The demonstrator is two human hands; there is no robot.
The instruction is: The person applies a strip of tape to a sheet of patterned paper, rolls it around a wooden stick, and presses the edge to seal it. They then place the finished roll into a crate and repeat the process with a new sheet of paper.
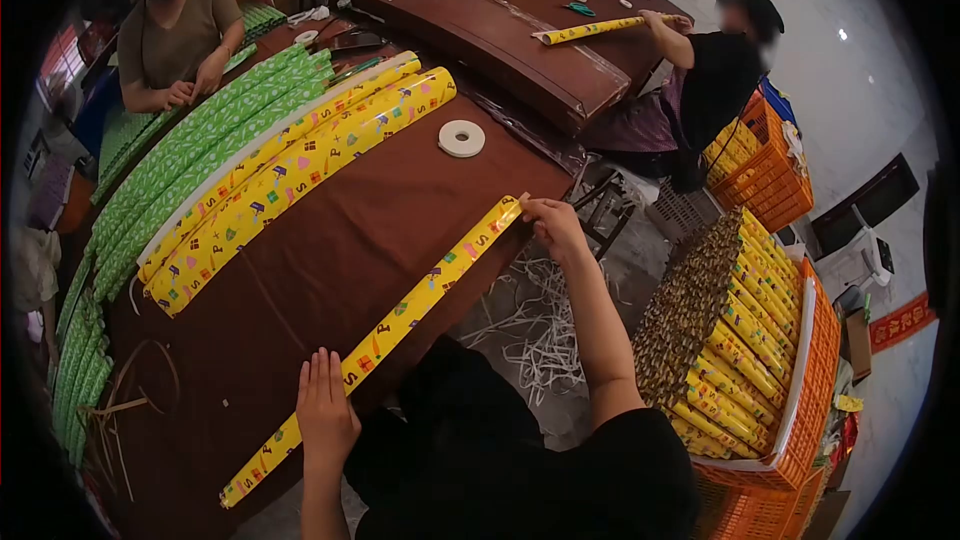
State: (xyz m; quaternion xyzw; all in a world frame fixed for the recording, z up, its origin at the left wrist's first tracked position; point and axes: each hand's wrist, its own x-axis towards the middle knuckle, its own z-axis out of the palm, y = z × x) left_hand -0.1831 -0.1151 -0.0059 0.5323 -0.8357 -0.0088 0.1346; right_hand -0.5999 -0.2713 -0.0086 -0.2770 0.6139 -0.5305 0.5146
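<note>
A narrow yellow printed roll (408, 316) lies slantwise along the near edge of the brown table (330, 260). My left hand (327, 408) rests flat on its lower part, fingers stretched out and side by side. At the upper right end of the roll, my right hand (553, 225) pinches the tip between thumb and fingers. A white tape ring (461, 139) lies on the table beyond the roll. Wider yellow printed rolls (310, 180) lie farther left, beside green leaf-patterned rolls (200, 130).
An orange crate (815, 380) packed with yellow rolls stands at my right, with loose white strips (540, 330) on the floor beside the table. A co-worker (725, 80) holds a yellow roll at the far table; another (175, 40) works at the upper left.
</note>
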